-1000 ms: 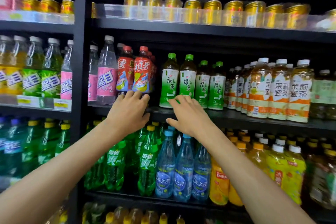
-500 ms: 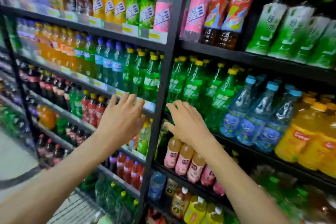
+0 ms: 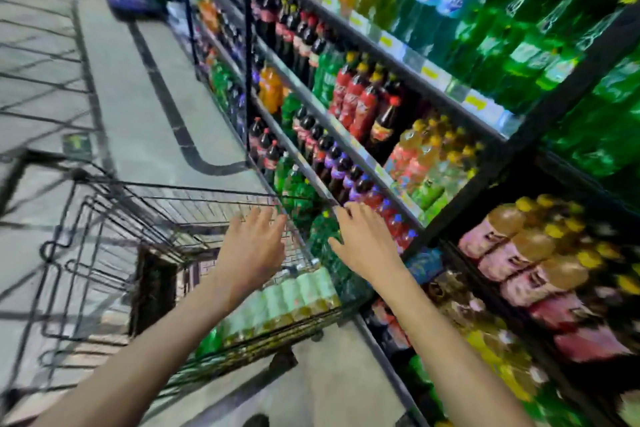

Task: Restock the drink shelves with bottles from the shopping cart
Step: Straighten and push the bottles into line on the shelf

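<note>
Wire shopping cart (image 3: 194,188) is coming into view, green bottles (image 3: 298,295) lying inside it. Left hand (image 3: 252,250) above the cart and right hand (image 3: 363,246) just beside it are dropping away from the shelves (image 3: 429,72), fingers apart, holding nothing, ready to grab more.

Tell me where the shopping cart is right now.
In the head view the shopping cart stands lower left on the aisle floor, beside the drink shelves. The left hand is over its shelf-side edge, above the pale-labelled bottles inside.
</note>
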